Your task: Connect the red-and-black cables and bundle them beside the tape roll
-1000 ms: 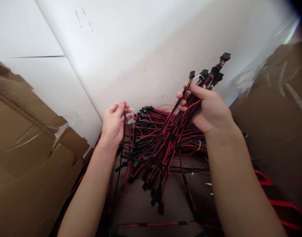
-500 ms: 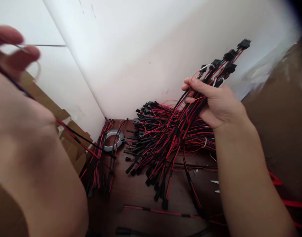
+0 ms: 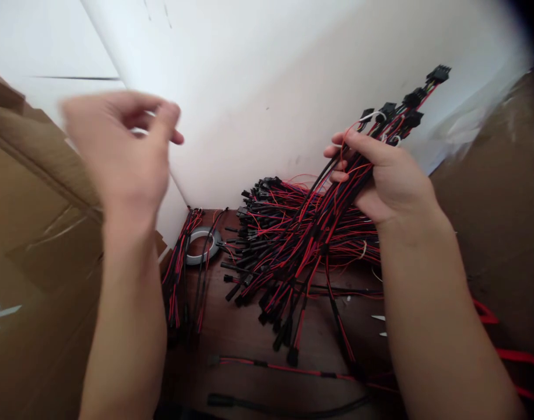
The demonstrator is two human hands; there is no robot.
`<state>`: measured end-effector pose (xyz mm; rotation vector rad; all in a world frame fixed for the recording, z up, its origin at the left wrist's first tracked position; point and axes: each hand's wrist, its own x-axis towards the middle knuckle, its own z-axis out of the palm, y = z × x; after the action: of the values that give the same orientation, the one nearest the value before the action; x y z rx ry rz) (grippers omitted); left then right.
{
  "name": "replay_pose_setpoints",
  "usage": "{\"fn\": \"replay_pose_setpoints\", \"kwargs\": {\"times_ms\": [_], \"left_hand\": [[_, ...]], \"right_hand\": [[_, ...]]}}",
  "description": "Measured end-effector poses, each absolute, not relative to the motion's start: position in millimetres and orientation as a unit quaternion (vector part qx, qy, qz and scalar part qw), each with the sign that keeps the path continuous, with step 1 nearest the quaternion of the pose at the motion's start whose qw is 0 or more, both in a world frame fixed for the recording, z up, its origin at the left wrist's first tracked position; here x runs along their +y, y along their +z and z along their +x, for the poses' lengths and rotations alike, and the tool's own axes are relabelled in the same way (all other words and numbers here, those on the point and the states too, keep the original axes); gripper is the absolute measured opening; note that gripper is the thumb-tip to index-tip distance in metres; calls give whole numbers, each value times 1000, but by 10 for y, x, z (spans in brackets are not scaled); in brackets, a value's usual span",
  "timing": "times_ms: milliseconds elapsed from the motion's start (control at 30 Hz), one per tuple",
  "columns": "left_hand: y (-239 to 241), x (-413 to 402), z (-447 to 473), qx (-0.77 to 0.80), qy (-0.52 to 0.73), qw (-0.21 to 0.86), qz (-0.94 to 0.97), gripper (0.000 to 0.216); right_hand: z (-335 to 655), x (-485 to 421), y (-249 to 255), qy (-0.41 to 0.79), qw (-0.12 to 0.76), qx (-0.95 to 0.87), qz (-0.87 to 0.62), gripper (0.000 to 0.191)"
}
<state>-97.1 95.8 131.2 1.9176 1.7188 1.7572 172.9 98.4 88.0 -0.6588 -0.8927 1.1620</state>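
My right hand [image 3: 393, 169] is wrapped round a bundle of wire harnesses [image 3: 332, 198] and tilts it up over the table. Black connectors [image 3: 413, 99] stick out above the thumb, while the lower ends fan out downward. A loose orange wire and white wires loop near the thumb. To the left, my left hand [image 3: 127, 140] hangs in the air with fingers curled and thumb tip near the index finger; no wire shows in it. Behind the held bundle lies a large pile of similar harnesses [image 3: 267, 216] on the dark table.
A smaller group of harnesses [image 3: 177, 274] lies beside a grey tape roll [image 3: 214, 248]. Single cables [image 3: 293, 370] stretch across the front. Red-handled scissors [image 3: 485, 312] are partly behind my right arm. Cardboard boxes [image 3: 35, 233] flank the left; a white wall [image 3: 249, 87] stands behind.
My left hand has swung right and away from the red and black cable it had at the far left; that cable is out of sight. My right hand stays nearly still with its bundle.
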Motion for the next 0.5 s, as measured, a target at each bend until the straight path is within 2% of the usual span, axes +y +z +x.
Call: {"fn": "replay_pose_setpoints", "kwargs": {"times_ms": [67, 100, 167, 233, 367, 433, 500], "left_hand": [[1301, 988, -893, 577, 524, -59, 624, 27], [1257, 1019, -852, 590, 505, -63, 626, 27], [1104, 1056, -768, 563, 482, -58, 669, 42], [902, 1015, -670, 521, 479, -42, 705, 39], [485, 746, -425, 466, 474, 63, 745, 22], [323, 614, -325, 454, 456, 133, 754, 21], [217, 518, -277, 456, 401, 186, 772, 35]], "right_hand": [[1729, 981, 886, 520, 695, -397, -300, 8], [1729, 982, 888, 520, 693, -395, -304, 8], [1730, 989, 889, 519, 692, -391, -315, 10], [1730, 1003, 886, 518, 690, -393, -318, 11], [1729, 1033, 881, 511, 695, -392, -322, 13], [1730, 1039, 882, 510, 697, -390, -321, 14], [1732, 1036, 884, 509, 698, -391, -318, 15]]}}
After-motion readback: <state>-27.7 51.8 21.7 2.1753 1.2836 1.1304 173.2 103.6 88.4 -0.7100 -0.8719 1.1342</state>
